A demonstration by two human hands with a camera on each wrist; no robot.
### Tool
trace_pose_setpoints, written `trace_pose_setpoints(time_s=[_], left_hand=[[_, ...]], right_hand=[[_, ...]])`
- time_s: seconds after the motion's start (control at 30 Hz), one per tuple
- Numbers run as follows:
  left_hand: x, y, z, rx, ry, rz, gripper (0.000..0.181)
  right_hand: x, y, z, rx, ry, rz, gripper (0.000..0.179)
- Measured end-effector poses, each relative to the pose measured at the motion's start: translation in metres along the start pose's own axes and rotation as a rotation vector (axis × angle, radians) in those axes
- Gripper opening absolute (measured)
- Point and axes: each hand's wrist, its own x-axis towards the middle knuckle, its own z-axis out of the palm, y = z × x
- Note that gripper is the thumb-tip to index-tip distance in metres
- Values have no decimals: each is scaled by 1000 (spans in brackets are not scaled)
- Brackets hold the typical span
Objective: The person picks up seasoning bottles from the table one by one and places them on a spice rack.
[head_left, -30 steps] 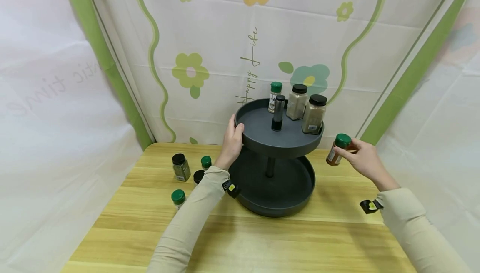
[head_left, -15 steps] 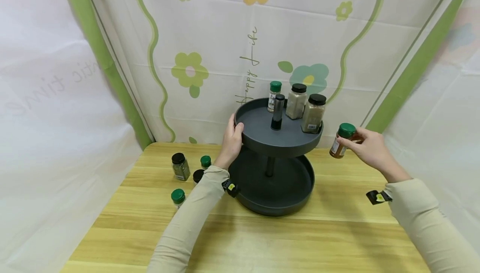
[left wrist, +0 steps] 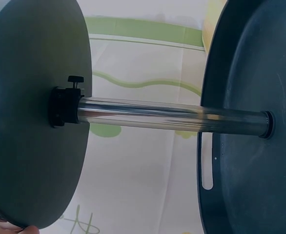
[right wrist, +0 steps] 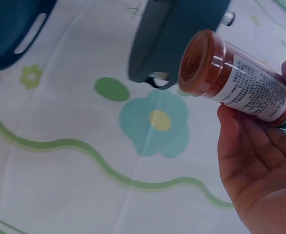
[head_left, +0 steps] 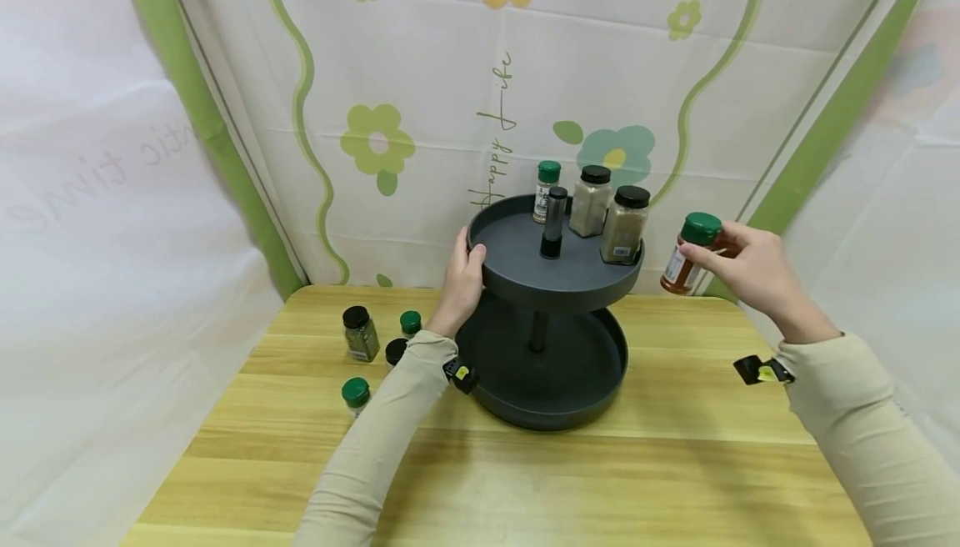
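Rack (head_left: 551, 419): three jars (head_left: 621, 234) on its top tray (head_left: 562, 300).
Left hand (head_left: 459, 287): clamped on that tray, I'd say to steady it.
Right hand (head_left: 759, 270): well apart, pinching the red jar (head_left: 674, 268) high, probably to free its base.
Red jar: aloft, right of the rack.

The red jar (right wrist: 240, 80) looks glossy, the post (left wrist: 143, 114) metallic, the table (head_left: 525, 489) wooden.

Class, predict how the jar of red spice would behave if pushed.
Lying down, the jar of red spice would probably roll, its body being round. Upright, it might tip, being taller than wide. It looks smooth and glossy, so may feel slippery.
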Motion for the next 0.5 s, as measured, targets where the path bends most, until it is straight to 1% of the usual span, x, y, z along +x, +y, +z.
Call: trace_pose_setpoints(time_s=[0.17, 0.27, 0.4, 0.5], left_hand=[[0, 2, -1, 1, -27, -1, 56], [-8, 18, -4, 0, -40, -11, 56], [-19, 40, -6, -1, -46, -17, 56], [-19, 41, -6, -2, -47, -12, 55]], right_hand=[[2, -12, -6, 50, 31, -9, 37], [4, -19, -8, 68, 44, -23, 35], [6, -27, -9, 80, 38, -37, 33], [8, -32, -10, 82, 29, -43, 32]])
